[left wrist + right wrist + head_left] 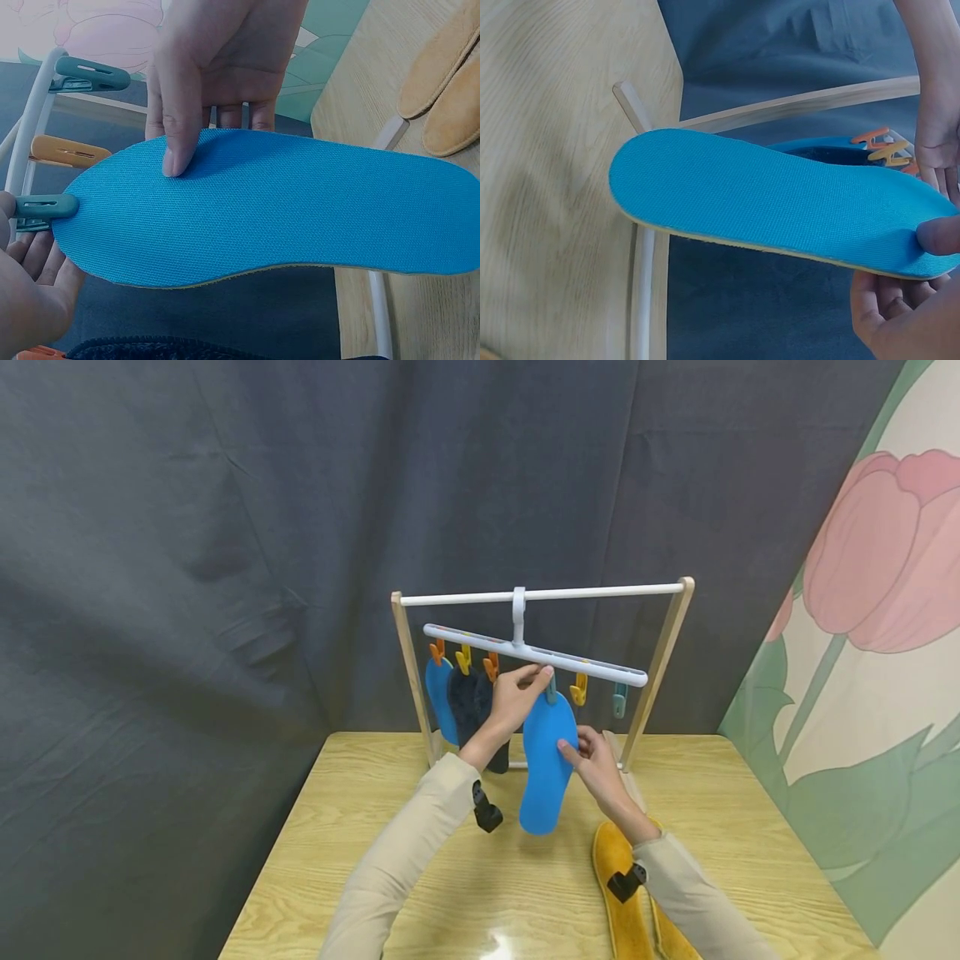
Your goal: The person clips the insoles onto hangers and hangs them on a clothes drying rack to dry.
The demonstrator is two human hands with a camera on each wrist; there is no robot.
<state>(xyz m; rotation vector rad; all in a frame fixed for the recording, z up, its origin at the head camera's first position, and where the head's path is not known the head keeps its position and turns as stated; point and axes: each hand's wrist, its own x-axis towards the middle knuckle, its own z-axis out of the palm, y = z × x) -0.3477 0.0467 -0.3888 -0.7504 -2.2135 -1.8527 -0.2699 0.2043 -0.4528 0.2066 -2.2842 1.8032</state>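
A blue insole (547, 768) hangs toe-up below the white clip hanger (585, 667), its top edge between the jaws of a teal clip (49, 205). My left hand (516, 697) pinches this clip at the hanger bar, thumb on one side and fingers behind. With thumb in front and fingers behind, my right hand (596, 768) holds the insole by its right edge. In the right wrist view the insole's face (765, 199) stretches across, with its pale edge showing along the underside.
Left on the hanger, another blue insole (441, 697) and dark insoles (465, 702) hang from orange and yellow clips. A yellow clip (578, 689) and a teal clip (619, 700) hang bare at right. The wooden-legged rack (660, 652) stands on the table; tan insoles (621, 893) lie beneath my right forearm.
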